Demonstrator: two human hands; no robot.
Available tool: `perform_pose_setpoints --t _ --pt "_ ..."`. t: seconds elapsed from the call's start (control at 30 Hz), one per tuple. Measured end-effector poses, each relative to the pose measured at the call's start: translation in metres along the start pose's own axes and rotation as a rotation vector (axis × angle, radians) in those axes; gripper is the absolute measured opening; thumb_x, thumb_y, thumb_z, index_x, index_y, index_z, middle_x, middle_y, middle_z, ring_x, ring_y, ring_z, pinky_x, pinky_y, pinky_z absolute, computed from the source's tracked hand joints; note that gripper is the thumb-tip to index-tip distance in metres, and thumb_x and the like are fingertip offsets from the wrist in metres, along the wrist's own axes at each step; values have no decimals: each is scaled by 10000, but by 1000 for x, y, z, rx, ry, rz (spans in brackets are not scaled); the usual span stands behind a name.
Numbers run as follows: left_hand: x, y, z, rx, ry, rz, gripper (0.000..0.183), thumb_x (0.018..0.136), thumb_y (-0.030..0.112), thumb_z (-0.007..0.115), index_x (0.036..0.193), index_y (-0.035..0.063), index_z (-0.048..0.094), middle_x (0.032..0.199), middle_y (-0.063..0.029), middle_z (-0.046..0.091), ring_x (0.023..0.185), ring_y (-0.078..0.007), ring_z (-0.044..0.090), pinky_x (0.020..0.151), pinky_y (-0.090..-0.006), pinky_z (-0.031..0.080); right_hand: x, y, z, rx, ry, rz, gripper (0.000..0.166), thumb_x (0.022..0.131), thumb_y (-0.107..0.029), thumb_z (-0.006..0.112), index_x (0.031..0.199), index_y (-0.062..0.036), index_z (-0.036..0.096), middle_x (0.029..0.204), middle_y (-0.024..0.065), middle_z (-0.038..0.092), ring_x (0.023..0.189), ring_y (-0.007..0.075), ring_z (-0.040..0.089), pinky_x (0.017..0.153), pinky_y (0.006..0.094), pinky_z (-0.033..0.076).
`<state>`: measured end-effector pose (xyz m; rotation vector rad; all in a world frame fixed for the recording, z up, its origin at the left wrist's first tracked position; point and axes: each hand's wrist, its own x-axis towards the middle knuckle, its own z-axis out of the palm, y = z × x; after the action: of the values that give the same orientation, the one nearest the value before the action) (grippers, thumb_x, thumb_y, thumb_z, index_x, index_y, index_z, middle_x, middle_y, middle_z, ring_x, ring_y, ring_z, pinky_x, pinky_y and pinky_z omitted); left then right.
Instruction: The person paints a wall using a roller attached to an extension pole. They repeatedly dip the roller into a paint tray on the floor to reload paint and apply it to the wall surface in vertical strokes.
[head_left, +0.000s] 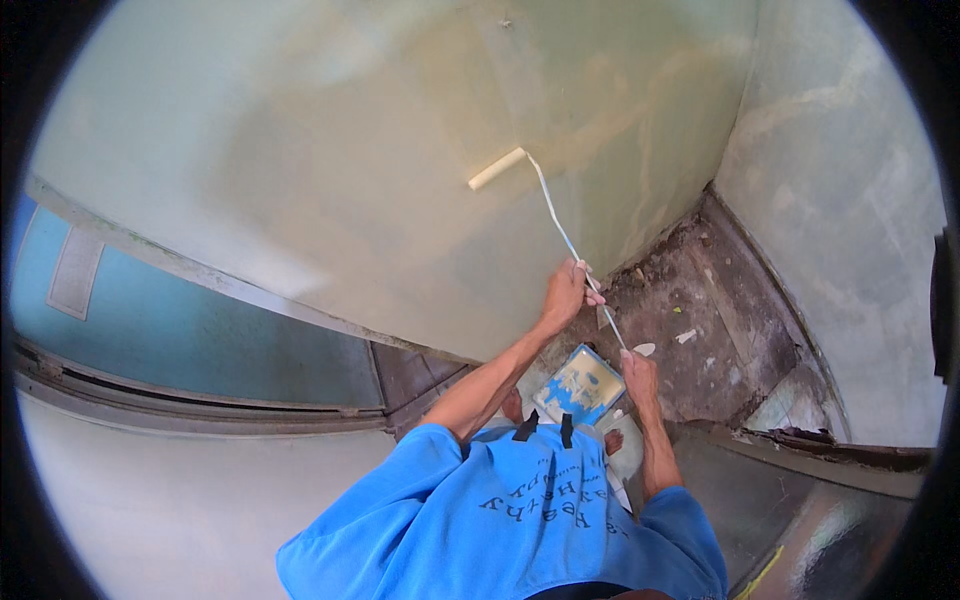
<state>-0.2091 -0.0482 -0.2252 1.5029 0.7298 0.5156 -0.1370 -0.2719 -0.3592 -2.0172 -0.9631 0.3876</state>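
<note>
My left hand (568, 294) grips the thin shaft of a paint roller (553, 214) partway along its length. Lower down, my right hand (639, 375) is closed around the shaft's near end. The pale cream roller sleeve (496, 168) lies tilted against the wall (360, 187), whose surface is patchy beige, green and pale blue. Below my hands, a blue paint tray (611, 399) holds cream paint and stands on the floor near my bare feet. Part of the shaft is covered by my fingers.
Dirty brown floor (675, 330) with scattered debris fills the corner at right. A second, greyish wall (840, 187) meets the painted one there. At left are a turquoise panel (247, 322) and a long ledge (195, 420). A dark object (941, 300) edges in at far right.
</note>
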Motion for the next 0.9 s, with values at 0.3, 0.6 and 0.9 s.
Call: perform_pose_setpoints --t 0.3,0.6,0.9 --pt "11 -68 11 -91 -94 -148 354 1101 277 335 1143 -57 445 919 -242 665 714 -311 742 590 -338 609 -24 38 3 -45 -45 69 430 1026 -346 514 875 32 653 782 296 594 743 499 590 633 513 436" --pt "9 -87 14 -55 -81 -199 343 1101 270 334 1098 -49 461 884 -215 669 702 -291 739 589 -342 609 -36 38 7 75 -58 146 470 1024 -386 504 891 36 663 779 301 598 750 479 613 666 491 461" --pt "9 -18 -4 99 13 21 328 1089 281 381 1044 -23 496 798 -148 660 593 -204 702 521 -305 556 0 23 40 191 -26 81 492 1026 -396 481 832 25 648 709 193 635 676 295 647 661 428 481"
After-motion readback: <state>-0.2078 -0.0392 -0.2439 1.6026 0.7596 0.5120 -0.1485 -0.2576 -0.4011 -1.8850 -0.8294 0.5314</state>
